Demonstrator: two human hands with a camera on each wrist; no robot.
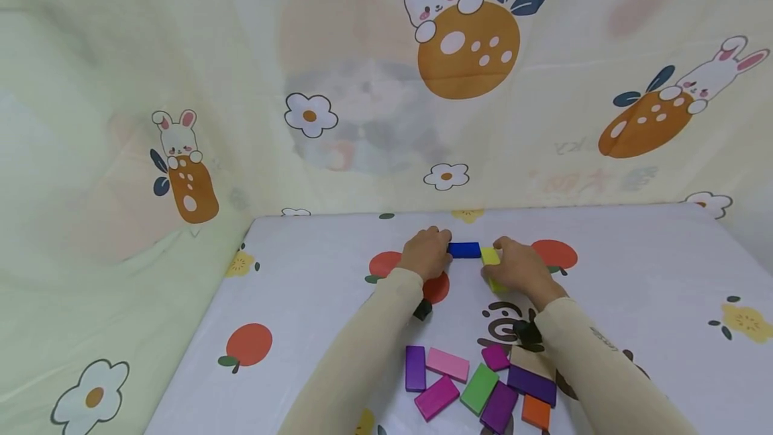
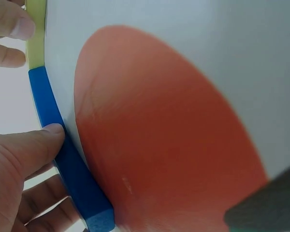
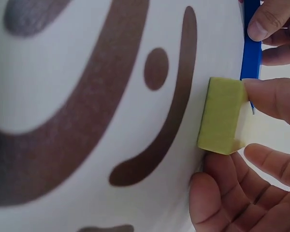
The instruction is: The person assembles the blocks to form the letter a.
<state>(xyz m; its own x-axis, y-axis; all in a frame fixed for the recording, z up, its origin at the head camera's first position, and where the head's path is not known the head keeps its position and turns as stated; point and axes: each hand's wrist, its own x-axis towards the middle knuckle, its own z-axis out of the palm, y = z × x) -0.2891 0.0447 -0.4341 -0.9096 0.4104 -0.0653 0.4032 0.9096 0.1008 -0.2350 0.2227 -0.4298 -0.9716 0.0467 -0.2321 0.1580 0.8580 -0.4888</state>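
Note:
A blue block (image 1: 464, 250) lies lengthwise across the far part of the white cloth. My left hand (image 1: 426, 254) holds it at its left end; in the left wrist view the thumb (image 2: 53, 137) presses one long side and the fingers reach round the other. At the blue block's right end, a yellow block (image 1: 490, 258) points back toward me, making a corner with it. My right hand (image 1: 521, 268) grips the yellow block, with the thumb and fingers on either side of it in the right wrist view. Part of the yellow block is hidden by that hand.
Nearer me lie several loose blocks, among them a purple block (image 1: 415, 368), a pink block (image 1: 447, 364), a green block (image 1: 480, 389) and an orange block (image 1: 535, 412). My right forearm passes close beside them. A printed curtain (image 1: 362, 153) hangs behind the cloth-covered table (image 1: 314, 287).

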